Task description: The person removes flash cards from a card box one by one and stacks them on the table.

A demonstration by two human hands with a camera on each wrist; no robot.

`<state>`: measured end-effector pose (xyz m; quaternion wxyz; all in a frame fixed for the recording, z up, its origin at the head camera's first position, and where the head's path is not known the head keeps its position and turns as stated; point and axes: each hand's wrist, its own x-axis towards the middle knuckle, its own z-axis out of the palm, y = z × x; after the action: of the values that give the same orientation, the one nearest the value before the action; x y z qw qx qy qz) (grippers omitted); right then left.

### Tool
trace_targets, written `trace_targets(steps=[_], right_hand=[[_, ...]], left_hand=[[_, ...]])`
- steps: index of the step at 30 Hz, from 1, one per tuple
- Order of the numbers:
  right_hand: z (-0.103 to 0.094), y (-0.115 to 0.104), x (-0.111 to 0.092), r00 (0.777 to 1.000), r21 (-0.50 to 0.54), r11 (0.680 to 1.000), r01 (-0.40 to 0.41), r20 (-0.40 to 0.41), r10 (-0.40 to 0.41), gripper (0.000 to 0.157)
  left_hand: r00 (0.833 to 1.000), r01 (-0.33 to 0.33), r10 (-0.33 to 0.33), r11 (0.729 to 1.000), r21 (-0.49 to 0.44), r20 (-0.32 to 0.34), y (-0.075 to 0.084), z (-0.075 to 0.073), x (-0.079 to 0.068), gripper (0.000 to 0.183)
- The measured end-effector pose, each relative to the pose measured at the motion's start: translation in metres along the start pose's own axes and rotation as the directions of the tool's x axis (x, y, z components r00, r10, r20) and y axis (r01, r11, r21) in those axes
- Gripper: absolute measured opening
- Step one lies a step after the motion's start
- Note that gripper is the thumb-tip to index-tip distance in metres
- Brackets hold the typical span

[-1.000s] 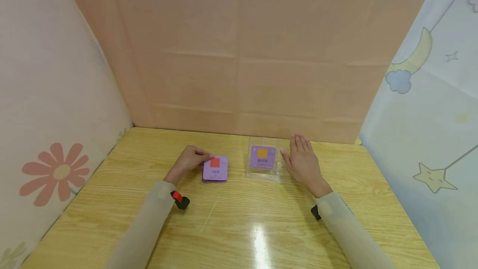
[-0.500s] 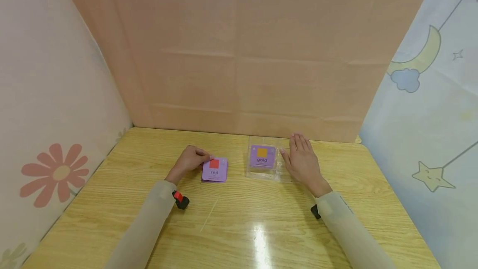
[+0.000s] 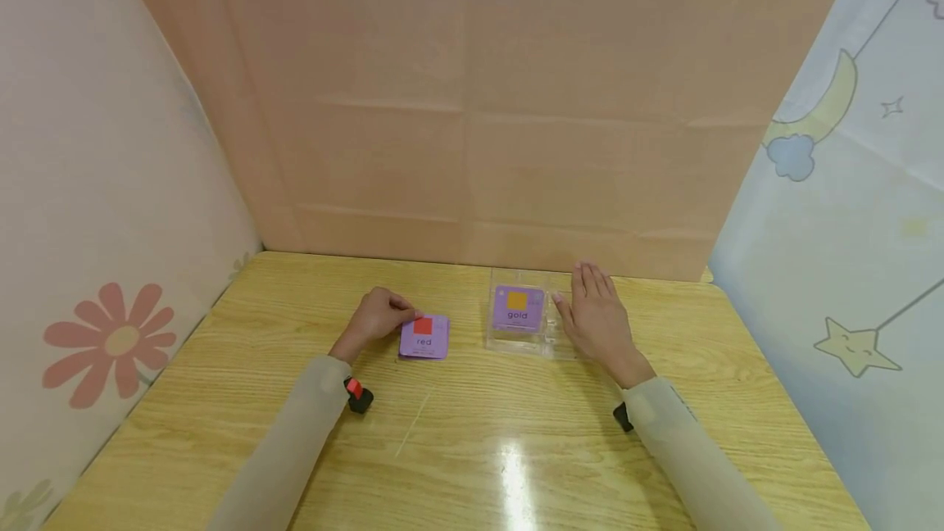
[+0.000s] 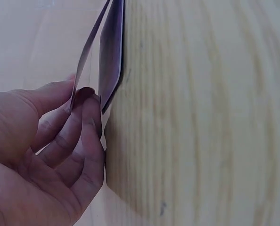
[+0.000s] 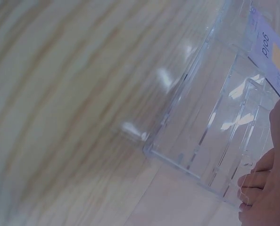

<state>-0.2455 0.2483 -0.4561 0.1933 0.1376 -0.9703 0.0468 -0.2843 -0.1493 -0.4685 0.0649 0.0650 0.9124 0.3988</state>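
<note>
In the head view, my left hand (image 3: pixel 378 314) pinches the left edge of a purple flash card (image 3: pixel 424 342) with a red square and the word "red". The left wrist view has this card (image 4: pixel 86 51) held between thumb and fingers, slanted apart from a purple card stack (image 4: pixel 112 49) lying on the table. My right hand (image 3: pixel 599 319) lies with straight fingers at the right side of a clear plastic case (image 3: pixel 516 346). Inside the case is a purple card (image 3: pixel 519 322) marked "gold". In the right wrist view, fingertips (image 5: pixel 253 180) lie over the clear plastic.
The wooden table (image 3: pixel 472 424) carries everything, with a light scratch-like line near its middle. Behind it hangs a brown paper sheet (image 3: pixel 465 105). Patterned cloth walls stand at both sides, a flower print (image 3: pixel 111 342) on the left one.
The red card's far edge has come slightly lower in the head view, so the card tilts more over the stack. My left hand shifts very slightly right; the right hand stays still.
</note>
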Motion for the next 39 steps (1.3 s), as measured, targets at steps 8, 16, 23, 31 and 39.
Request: trace_targets(steps=[8, 16, 23, 31, 39], right_hand=[[-0.0017, -0.0006, 0.0006, 1.0, -0.006, 1.0, 0.009, -0.01, -0.009, 0.072], [-0.0014, -0.0005, 0.001, 1.0, -0.001, 1.0, -0.006, 0.006, 0.006, 0.072], [-0.001, 0.0002, 0.0007, 1.0, 0.001, 1.0, -0.01, 0.02, 0.01, 0.073], [-0.0021, 0.0002, 0.0008, 1.0, -0.003, 1.0, -0.009, 0.017, 0.009, 0.073], [-0.0031, -0.0011, 0.0006, 0.999, 0.001, 1.0, -0.016, 0.033, 0.016, 0.073]], left_hand=[[1.0, -0.005, 0.007, 0.999, 0.043, -0.027, 0.0008, 0.0005, 0.0006, 0.021], [0.999, -0.018, 0.02, 0.997, 0.074, -0.03, -0.0006, 0.0003, 0.0006, 0.021], [1.0, -0.006, 0.008, 0.997, 0.074, -0.027, 0.0002, -0.0024, -0.001, 0.021], [0.999, -0.004, 0.006, 0.999, 0.046, -0.043, 0.0045, -0.0052, -0.0036, 0.02], [0.997, -0.024, 0.028, 0.998, 0.061, -0.067, 0.0082, -0.0055, -0.0057, 0.023]])
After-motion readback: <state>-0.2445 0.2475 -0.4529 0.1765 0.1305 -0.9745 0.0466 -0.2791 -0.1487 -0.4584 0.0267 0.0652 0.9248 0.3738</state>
